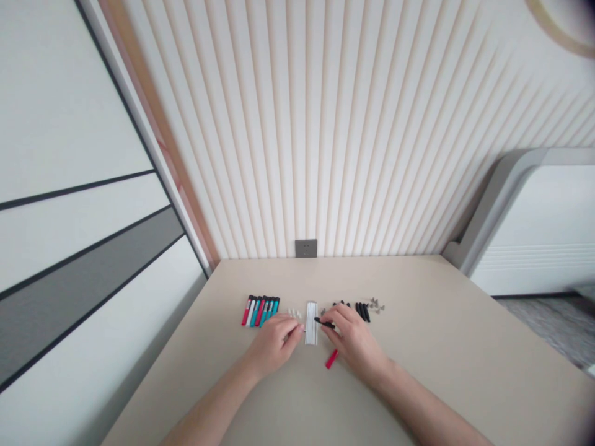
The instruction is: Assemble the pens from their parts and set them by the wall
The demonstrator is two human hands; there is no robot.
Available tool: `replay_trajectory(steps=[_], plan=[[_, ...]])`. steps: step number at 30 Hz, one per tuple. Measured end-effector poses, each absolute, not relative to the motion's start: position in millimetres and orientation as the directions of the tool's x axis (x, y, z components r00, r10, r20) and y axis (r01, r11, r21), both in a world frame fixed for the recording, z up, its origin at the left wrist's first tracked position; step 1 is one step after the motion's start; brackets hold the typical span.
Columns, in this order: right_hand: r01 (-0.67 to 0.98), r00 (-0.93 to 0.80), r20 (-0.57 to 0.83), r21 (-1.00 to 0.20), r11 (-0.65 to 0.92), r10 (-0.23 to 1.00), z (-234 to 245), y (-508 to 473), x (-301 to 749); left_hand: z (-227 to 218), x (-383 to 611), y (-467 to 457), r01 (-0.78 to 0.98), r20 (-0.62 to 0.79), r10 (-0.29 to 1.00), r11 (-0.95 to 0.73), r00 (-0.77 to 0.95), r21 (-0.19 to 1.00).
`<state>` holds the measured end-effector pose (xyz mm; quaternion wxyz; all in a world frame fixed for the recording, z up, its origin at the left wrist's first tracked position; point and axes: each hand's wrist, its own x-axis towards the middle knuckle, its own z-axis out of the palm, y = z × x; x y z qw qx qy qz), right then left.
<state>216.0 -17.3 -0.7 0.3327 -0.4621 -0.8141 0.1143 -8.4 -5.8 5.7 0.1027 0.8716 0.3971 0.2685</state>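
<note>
My right hand pinches a slim black pen part, its tip pointing left. My left hand is closed, thumb against fingertips; whatever it may hold is too small to make out. Between my hands lies a row of thin white sticks, like pen refills. A red tube rests on the table just below my right hand. Small white pieces sit beyond my left fingertips. Several black pen parts lie behind my right hand, which partly hides some of them.
To the left is a row of short red, white and teal pens with black ends. Small grey pieces are scattered at the right. The table meets a ribbed wall with a dark socket. A white cabinet borders its left side.
</note>
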Motion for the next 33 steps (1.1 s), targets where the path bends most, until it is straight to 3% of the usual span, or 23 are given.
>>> replay_trajectory(steps=[6, 12, 21, 27, 33], plan=[[0.937, -0.137, 0.338, -0.261, 0.232, 0.931, 6.8, -2.8, 245.5, 4.7, -10.5, -4.2, 0.644, 0.394, 0.72, -0.691, 0.572, 0.328], [0.978, -0.021, 0.217, -0.199, 0.065, 0.976, 0.1, 4.6, 256.9, 5.2, -10.1, -4.7, 0.637, 0.399, 0.697, -0.713, 0.596, 0.293], [0.97, -0.056, 0.168, -0.226, 0.094, 0.984, 0.5, 0.2, 254.0, 7.1, -10.7, -5.6, 0.648, 0.397, 0.689, -0.718, 0.607, 0.256], [0.934, -0.198, 0.186, -0.261, 0.243, 0.962, 6.5, 1.0, 258.9, 6.8, -11.1, -5.2, 0.643, 0.404, 0.678, -0.727, 0.615, 0.241], [0.912, -0.226, 0.165, -0.311, 0.268, 0.96, 6.6, 2.2, 264.1, 8.3, -11.5, -4.7, 0.637, 0.4, 0.665, -0.738, 0.631, 0.22]])
